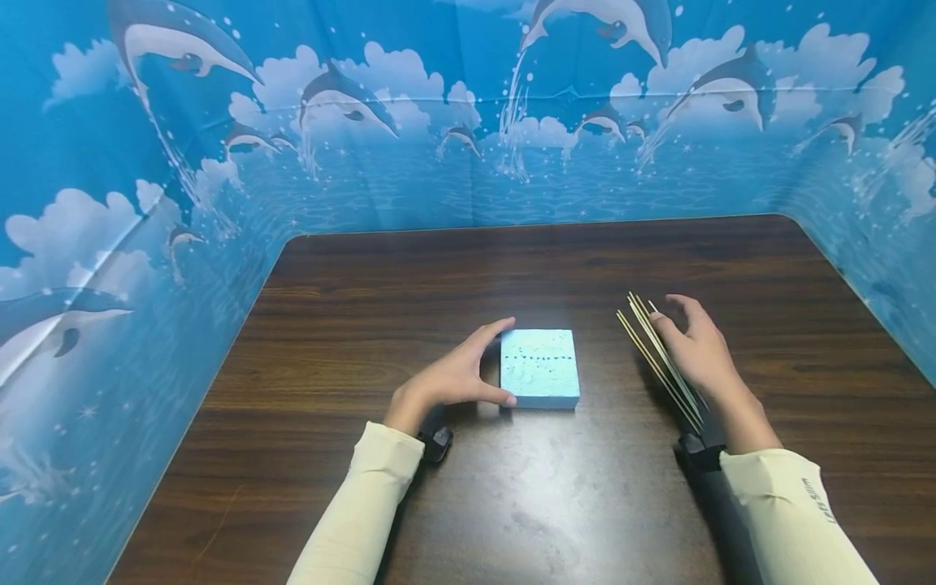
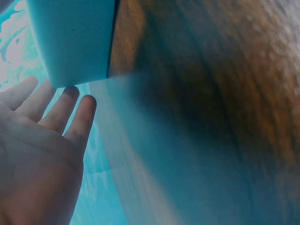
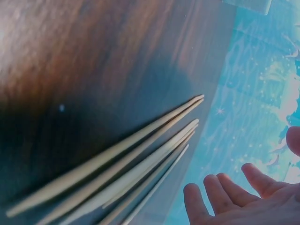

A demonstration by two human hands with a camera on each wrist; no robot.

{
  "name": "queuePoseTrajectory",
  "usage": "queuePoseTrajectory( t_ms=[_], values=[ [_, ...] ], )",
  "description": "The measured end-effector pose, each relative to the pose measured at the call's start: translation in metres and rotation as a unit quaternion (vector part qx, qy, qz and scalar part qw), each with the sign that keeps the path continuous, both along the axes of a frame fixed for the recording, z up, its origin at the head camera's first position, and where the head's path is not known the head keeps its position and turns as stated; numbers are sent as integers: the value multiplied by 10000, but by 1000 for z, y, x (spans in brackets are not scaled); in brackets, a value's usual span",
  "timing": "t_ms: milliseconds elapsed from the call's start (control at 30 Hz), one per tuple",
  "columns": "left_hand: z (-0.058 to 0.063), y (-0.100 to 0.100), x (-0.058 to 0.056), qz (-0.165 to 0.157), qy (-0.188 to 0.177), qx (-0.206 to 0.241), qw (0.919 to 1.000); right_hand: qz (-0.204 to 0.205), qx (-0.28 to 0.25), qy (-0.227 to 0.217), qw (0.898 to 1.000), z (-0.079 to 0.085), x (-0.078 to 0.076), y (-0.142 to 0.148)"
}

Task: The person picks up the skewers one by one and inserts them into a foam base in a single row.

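A: Start with the head view. Where is the block?

B: The pale-blue block (image 1: 539,366), its top marked with rows of dark dots, sits flat on the dark wood-grained surface (image 1: 307,341), between the two hands.

A: And the left hand (image 1: 453,374)?

B: Spread wide at the block's left side, thumb at the near corner, a fingertip at the far one. I can't tell how firmly it presses.

A: The right hand (image 1: 702,345)?

B: Just beside several thin wooden sticks (image 1: 664,356), right of the block and well apart from it. The sticks slant, their far ends leaning left. The fingers are loosely bent.

A: What else is there?

B: Cream sleeves (image 1: 358,504) on both arms, and a blue curtain (image 1: 468,179) printed with dolphins and clouds behind.

A: Now the left wrist view.

B: The fingers are nearly straight and parted, tips close by the block's lower end; its upper part is cut off.

A: And the right wrist view?

B: The sticks run side by side, some with gaps between. The hand lies apart from them there, fingers extended, gripping nothing.
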State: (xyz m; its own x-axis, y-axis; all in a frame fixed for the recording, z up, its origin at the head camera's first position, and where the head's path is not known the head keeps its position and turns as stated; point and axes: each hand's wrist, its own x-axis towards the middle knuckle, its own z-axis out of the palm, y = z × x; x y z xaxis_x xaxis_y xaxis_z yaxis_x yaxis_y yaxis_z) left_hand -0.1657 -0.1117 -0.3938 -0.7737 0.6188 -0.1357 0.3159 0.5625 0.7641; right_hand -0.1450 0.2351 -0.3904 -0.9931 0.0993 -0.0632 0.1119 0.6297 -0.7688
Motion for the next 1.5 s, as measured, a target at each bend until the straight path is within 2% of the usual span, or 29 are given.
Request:
queuePoseTrajectory(
  t_ms=[233,433,700,867,1133,1367,1500],
  values=[
    [-3,5,-2,10,-40,165,9999,-93,48,-1,9999,4,2,13],
    [-2,4,-1,10,-102,134,9999,-140,142,1,9998,5,3,23],
    [-1,-11,0,200,-57,74,9998,442,973,-517,9929,-5,-7,34],
    [-3,-7,-1,131,-76,127,9998,381,1225,-725,9891,-9,-7,41],
    [-6,0,-3,56,-122,228,9996,185,1150,-557,9916,-18,-5,48],
    [-6,1,-6,-7,-117,305,9995,177,1061,-264,9938,-24,-4,54],
    [-8,1,-7,-15,-115,300,9995,137,998,-327,9944,-27,-4,55]
  ],
)
